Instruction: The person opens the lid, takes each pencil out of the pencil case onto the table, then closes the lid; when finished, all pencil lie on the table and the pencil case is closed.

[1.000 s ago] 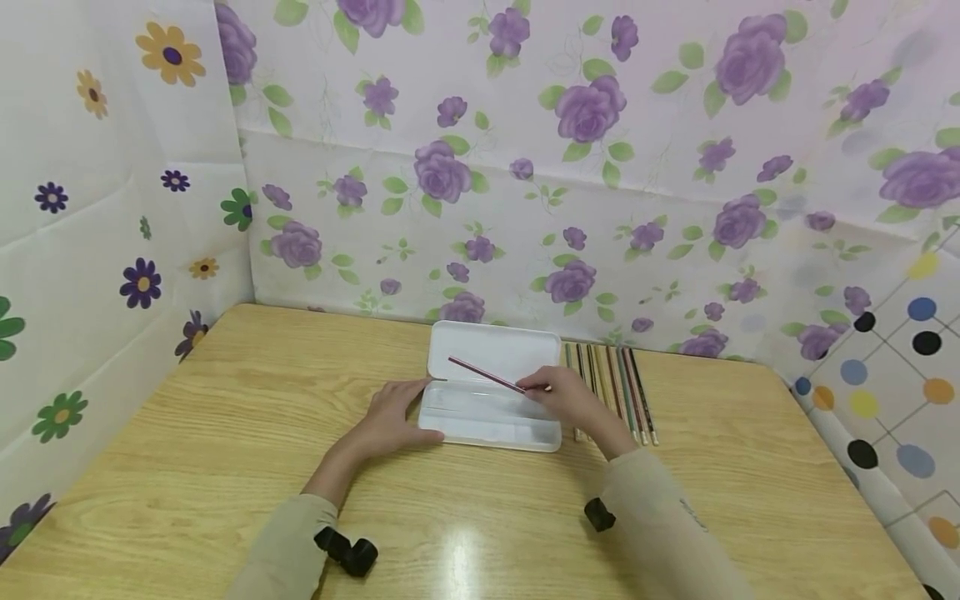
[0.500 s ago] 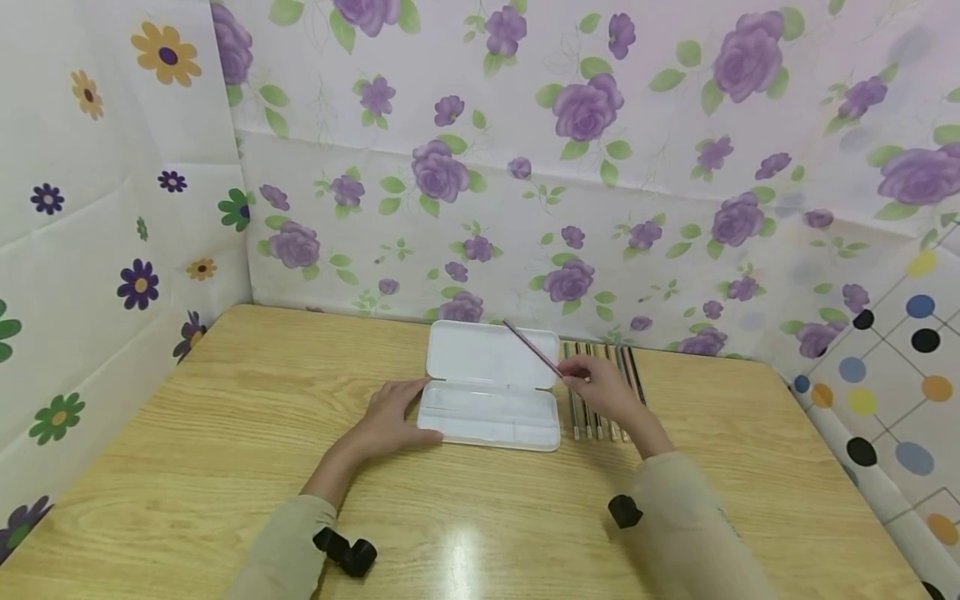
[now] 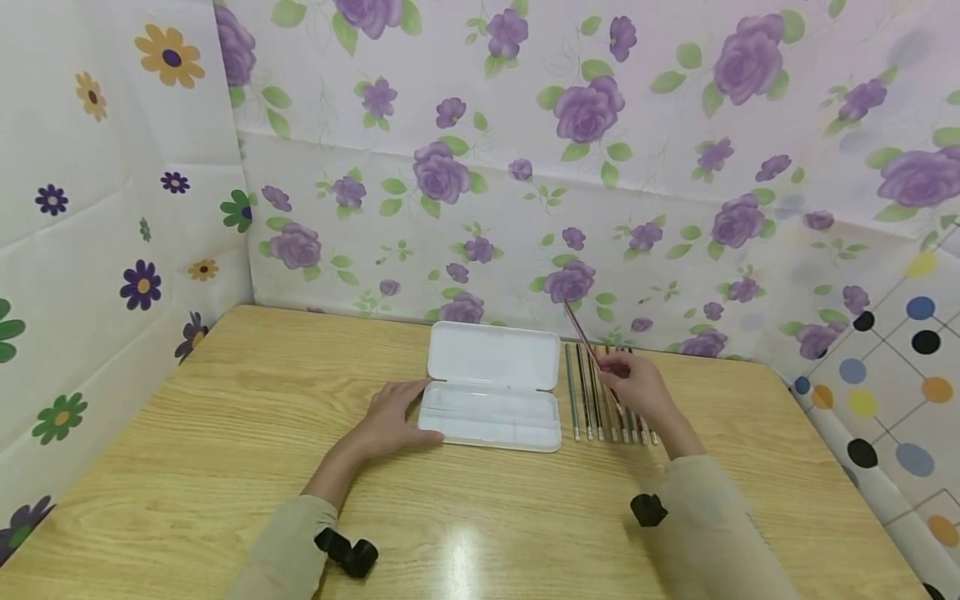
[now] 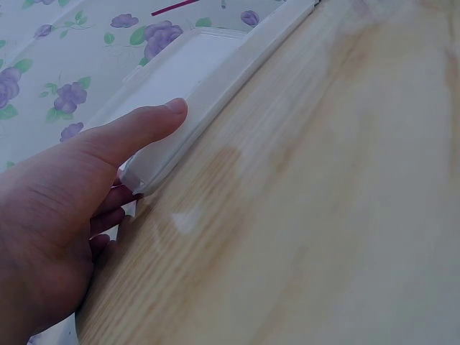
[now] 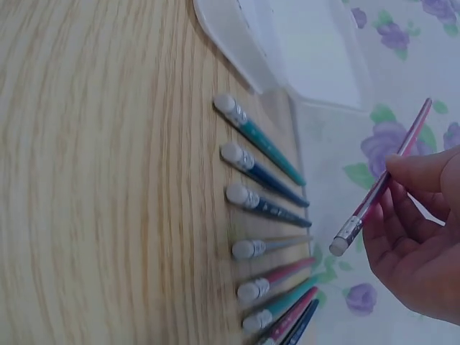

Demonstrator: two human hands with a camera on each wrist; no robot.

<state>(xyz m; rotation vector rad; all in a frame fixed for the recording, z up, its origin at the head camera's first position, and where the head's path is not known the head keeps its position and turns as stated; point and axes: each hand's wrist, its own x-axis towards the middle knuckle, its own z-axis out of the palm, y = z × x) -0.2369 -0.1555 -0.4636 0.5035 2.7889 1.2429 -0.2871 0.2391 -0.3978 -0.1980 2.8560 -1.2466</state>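
Note:
An open white pencil case [image 3: 493,432] lies on the table with its lid folded back toward the wall. My left hand [image 3: 390,421] holds its left end, the thumb on the front wall in the left wrist view [image 4: 162,122] and the other fingers round the end. Raised over the row of pencils, my right hand [image 3: 641,387] pinches a red pencil [image 3: 581,332] between thumb and fingers. The pencil slants, and its white eraser end [image 5: 338,246] points toward the table in the right wrist view. Nothing lies in the case's compartments.
Several pencils with white erasers, a green pencil [image 3: 573,396] nearest the case, lie side by side to its right. The wooden table [image 3: 480,517] meets a wall covering with purple flowers [image 3: 487,175] behind. Patterned sheets hang at left and right.
My right hand has carried the red pencil rightward, from over the case to above the row of pencils, and the pencil is now steeper. The left hand stays on the case.

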